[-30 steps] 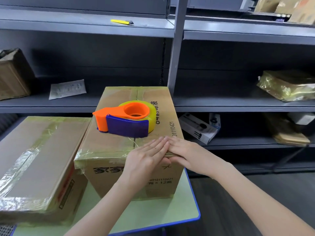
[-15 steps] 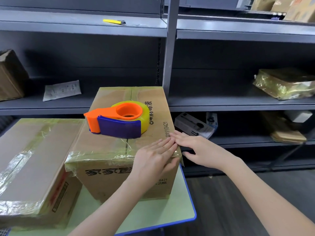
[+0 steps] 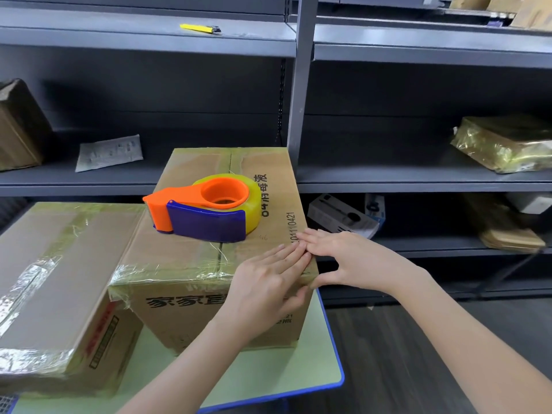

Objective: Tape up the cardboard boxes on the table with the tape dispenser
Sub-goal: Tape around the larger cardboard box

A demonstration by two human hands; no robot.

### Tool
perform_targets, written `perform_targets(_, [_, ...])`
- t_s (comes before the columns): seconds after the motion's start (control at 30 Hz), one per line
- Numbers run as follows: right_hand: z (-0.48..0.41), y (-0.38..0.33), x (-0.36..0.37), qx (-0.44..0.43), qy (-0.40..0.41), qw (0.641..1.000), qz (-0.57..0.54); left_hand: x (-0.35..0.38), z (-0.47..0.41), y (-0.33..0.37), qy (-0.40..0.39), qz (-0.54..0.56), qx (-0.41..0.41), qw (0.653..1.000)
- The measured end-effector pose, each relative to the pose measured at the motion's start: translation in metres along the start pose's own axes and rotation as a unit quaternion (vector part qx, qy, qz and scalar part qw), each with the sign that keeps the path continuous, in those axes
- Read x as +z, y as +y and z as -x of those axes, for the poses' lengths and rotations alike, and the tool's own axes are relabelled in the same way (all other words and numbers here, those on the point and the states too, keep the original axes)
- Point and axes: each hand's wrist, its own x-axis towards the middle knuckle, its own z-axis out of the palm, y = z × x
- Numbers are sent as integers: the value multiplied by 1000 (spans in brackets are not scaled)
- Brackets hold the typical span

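Note:
A taped cardboard box [image 3: 191, 264] with black print stands on the table [image 3: 268, 375]. On its top lies the tape dispenser [image 3: 206, 209], orange and blue with a yellowish tape roll. My left hand [image 3: 265, 282] lies flat over the box's near right top edge, fingers straight, pressing the tape there. My right hand [image 3: 337, 255] touches the same corner from the right, fingers straight on the top edge and thumb against the side. A second taped box [image 3: 50, 282] lies to the left, touching the first.
Grey metal shelving [image 3: 298, 85] stands right behind the table. A yellow utility knife [image 3: 200, 28] lies on the upper shelf. Wrapped parcels [image 3: 504, 144], a paper [image 3: 109, 152] and small boxes [image 3: 343, 216] sit on the shelves. The table's blue-edged right rim drops to dark floor.
Both hands have slid to the right along the box's near top edge, reaching the right corner; the right hand now wraps that corner. The dispenser stayed put.

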Motion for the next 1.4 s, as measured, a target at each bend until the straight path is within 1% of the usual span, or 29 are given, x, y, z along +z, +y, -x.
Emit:
perform_targets(0.17, [2, -2, 2, 5, 27, 999, -29, -1, -1, 0, -4, -1, -6, 1000])
perform_targets(0.33, [3, -4, 8, 11, 57, 998, -17, 2, -2, -2, 13, -12, 11, 1000])
perform_targets(0.5, [5, -3, 5, 14, 41, 996, -81, 7, -1, -3, 26, -15, 17, 999])
perform_targets(0.67, [5, -3, 5, 17, 14, 998, -55, 6, -1, -3, 15, -28, 18, 999])
perform_targets(0.97, [6, -7, 11, 23, 42, 997, -56, 5, 0, -4, 1, -29, 28, 999])
perform_targets(1.2, [6, -12, 13, 29, 63, 996, -53, -7, 0, -4, -59, -34, 35, 997])
perform_targets(1.27, [5, -14, 10, 32, 72, 996, -33, -13, 0, -5, -77, -42, 38, 995])
perform_targets(1.33, [4, -18, 9, 35, 83, 996, -14, -21, 3, -8, -91, -48, 32, 994])
perform_targets(1.4, [1, -24, 8, 36, 102, 994, -19, -32, 8, -16, -104, -49, 15, 993])
